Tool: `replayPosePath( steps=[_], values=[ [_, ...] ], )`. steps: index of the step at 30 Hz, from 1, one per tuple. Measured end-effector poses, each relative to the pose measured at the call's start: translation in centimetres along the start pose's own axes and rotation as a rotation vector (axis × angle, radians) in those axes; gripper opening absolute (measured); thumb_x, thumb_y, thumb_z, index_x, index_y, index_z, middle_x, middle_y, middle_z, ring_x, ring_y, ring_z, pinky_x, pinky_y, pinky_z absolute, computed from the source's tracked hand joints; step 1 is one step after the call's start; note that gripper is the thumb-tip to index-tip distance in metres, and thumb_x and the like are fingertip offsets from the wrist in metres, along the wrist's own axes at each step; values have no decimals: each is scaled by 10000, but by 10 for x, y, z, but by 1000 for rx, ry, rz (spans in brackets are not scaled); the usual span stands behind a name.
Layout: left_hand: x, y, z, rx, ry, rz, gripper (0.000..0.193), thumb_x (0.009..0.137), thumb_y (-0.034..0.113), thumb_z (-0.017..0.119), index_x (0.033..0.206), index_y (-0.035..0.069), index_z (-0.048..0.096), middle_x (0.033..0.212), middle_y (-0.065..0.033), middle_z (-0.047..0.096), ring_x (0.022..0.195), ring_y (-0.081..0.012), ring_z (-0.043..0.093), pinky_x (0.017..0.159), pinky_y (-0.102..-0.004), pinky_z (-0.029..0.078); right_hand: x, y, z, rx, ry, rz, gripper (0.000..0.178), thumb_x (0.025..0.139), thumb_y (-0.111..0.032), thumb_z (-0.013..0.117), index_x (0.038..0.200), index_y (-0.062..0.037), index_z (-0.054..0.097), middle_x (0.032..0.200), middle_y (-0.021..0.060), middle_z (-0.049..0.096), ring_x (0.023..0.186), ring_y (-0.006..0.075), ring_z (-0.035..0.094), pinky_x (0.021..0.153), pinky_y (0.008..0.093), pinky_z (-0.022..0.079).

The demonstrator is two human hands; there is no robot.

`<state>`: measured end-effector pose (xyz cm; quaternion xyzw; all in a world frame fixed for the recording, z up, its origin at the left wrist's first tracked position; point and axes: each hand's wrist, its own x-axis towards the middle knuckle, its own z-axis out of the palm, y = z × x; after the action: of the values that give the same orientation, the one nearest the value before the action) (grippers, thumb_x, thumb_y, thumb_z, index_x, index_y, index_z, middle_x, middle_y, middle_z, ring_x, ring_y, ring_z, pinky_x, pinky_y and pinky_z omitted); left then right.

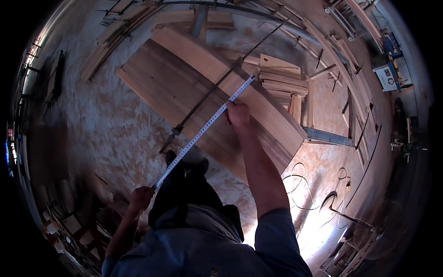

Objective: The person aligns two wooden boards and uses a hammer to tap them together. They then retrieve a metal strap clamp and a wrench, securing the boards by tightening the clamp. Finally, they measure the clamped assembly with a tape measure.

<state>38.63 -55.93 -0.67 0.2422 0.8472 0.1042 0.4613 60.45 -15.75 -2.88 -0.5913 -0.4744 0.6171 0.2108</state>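
Note:
A white tape measure blade [199, 134] runs slantwise from lower left to upper right, across a wide wooden panel [184, 87] of light and dark boards. My right hand [238, 114] grips the blade over the panel, some way short of its free end. Low on the left, my left hand [141, 198] is closed around the near end of the tape measure; its case is hidden in the hand. Beside the blade, a long bar clamp [203, 101] lies across the panel, its near end jutting past the panel's edge.
A metal beam [328, 136] shows beyond the panel's right corner. Stacked wood pieces [282, 83] sit behind the panel. Long curved boards with clamps [344, 69] line the right side. A loose cable [302, 184] lies on the floor at right. More boards [113, 39] lie at far left.

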Motion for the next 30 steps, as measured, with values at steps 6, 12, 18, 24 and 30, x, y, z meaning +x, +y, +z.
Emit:
replayPosePath(
  steps=[6,12,18,24,30],
  values=[
    [5,16,8,-42,-34,-138,328,819,322,575,908,28,692,747,-162,659,682,-245,656,660,-351,501,33,0,15,-452,3,-61,301,896,-260,533,776,-4,636,646,101,634,511,198,601,451,340,471],
    [7,8,13,20,42,-8,301,837,305,567,908,41,691,831,-213,652,806,-335,652,713,-406,494,74,19,10,-960,68,-303,359,880,-333,541,874,3,668,859,188,674,855,352,656,772,466,513],
    [7,2,12,82,60,12,317,872,339,540,880,59,687,834,-211,645,827,-362,635,714,-421,488,47,-13,9,-927,143,-412,338,878,-347,540,857,-36,670,820,186,662,816,376,636,737,464,496],
    [5,29,-1,26,4,-119,358,867,392,533,922,77,694,890,-206,653,874,-366,627,780,-422,483,69,-38,-29,-1097,266,-813,291,868,-278,554,929,-5,634,1074,204,616,1048,367,565,885,471,447],
    [8,27,1,86,59,-68,396,884,400,536,908,37,694,836,-200,656,809,-328,652,723,-400,491,106,-25,-47,-1120,173,-903,389,876,-223,535,1171,29,555,1221,234,533,1146,392,482,991,460,371]
  ],
)
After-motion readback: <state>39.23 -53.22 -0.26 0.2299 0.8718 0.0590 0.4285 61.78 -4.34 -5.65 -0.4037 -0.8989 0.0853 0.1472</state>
